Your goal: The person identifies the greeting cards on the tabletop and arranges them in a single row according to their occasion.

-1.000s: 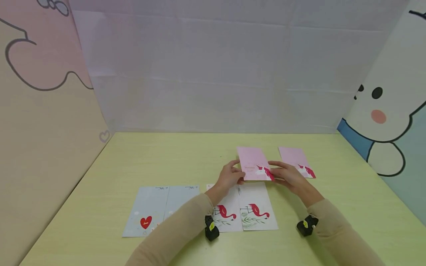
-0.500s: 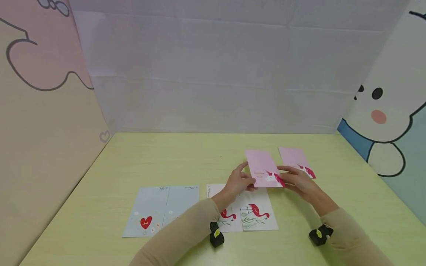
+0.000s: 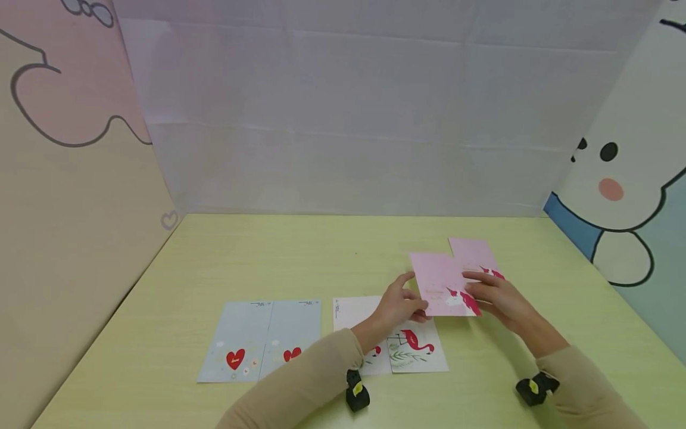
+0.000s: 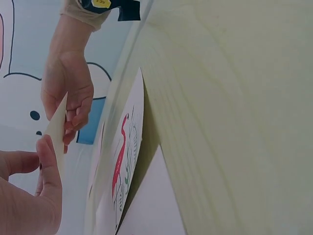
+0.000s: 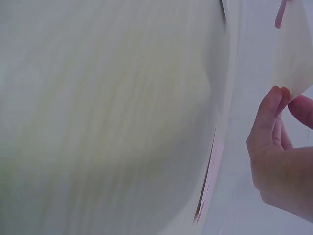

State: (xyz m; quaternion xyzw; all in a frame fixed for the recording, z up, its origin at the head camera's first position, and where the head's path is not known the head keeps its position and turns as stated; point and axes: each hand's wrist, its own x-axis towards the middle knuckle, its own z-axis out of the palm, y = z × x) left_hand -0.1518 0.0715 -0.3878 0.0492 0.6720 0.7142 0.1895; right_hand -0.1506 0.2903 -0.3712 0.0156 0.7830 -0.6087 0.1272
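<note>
A pink card with a unicorn print (image 3: 440, 283) is held up above the table between both hands. My left hand (image 3: 398, 307) pinches its left edge between thumb and fingers. At the right edge, my right hand (image 3: 504, 301) pinches it near the unicorn. Both wrist views show the card's pale underside, with the left hand (image 4: 32, 191) and the right hand (image 5: 279, 142) at opposite edges. A second pink unicorn card (image 3: 474, 253) lies behind, partly covered by the held one. Below the left hand lie two white flamingo cards (image 3: 415, 351), partly hidden by that hand and forearm.
Two pale blue cards with red hearts (image 3: 243, 333) lie side by side on the left of the light wooden table (image 3: 268, 256). A white sheet (image 3: 343, 119) hangs behind the table. Cartoon-printed panels (image 3: 616, 179) stand at both sides.
Both hands have carried the pink card right and toward the table's front. It now overlaps the second pink card in the head view. The cards on the table have stayed put.
</note>
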